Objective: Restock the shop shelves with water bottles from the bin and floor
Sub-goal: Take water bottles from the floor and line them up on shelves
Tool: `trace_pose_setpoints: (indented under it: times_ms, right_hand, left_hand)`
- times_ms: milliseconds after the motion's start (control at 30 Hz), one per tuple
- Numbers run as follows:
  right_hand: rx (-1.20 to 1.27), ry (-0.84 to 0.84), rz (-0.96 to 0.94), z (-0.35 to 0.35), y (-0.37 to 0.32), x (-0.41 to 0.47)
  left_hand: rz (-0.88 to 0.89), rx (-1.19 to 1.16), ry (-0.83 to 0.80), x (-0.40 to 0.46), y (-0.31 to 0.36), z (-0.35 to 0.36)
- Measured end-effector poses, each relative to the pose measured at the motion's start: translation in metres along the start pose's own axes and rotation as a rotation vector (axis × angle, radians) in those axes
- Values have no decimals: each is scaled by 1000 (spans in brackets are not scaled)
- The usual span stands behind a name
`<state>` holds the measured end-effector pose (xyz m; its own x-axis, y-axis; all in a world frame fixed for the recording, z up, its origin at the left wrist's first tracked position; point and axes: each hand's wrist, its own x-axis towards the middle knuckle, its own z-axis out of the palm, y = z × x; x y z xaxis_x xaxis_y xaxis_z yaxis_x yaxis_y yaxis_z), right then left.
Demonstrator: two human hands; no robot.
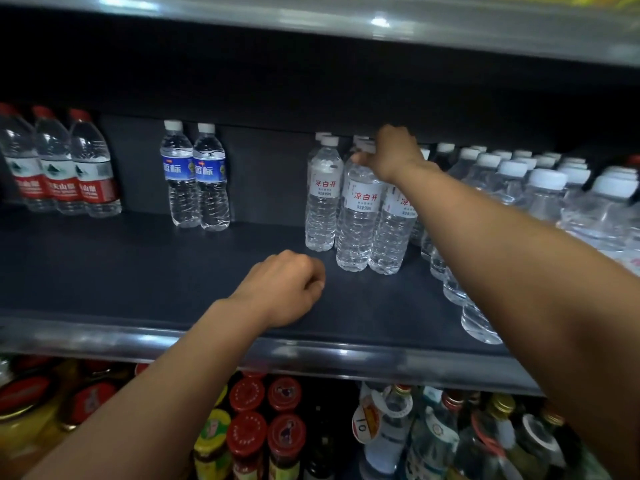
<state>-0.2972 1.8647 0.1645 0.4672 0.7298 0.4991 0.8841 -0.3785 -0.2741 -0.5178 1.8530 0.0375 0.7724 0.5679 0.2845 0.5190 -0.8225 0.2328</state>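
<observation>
Clear white-labelled water bottle (358,209) is standing upright, cap up, mid-shelf (138,271) among matching bottles. Right hand (393,155) is gripping its neck from above. Left hand (284,289) is resting on the shelf, fingers curled, holding nothing.

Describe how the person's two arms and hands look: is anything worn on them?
Both forearms are bare as far as the picture shows; no sleeve is seen. The left hand and the right hand carry no glove, and no ring, watch or bracelet is visible on either wrist. No markings show.
</observation>
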Motion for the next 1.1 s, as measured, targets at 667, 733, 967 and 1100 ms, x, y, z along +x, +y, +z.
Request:
trace_pose_setpoints:
  times_ms: [667,733,967,1100]
  right_hand:
    - [32,-10,-176,60,-128,-289]
    - [30,-89,-143,73,-129,-322]
    - [91,-467,108,126,-101,-449]
    - [177,-542,264,150,-84,-535]
  left_hand:
    - [257,-192,-208,-171,-56,16]
    - [260,-229,-263,-193,-59,33]
    - [269,-317,-525,-276,-53,105]
    - [203,-265,-715,-333,-45,153]
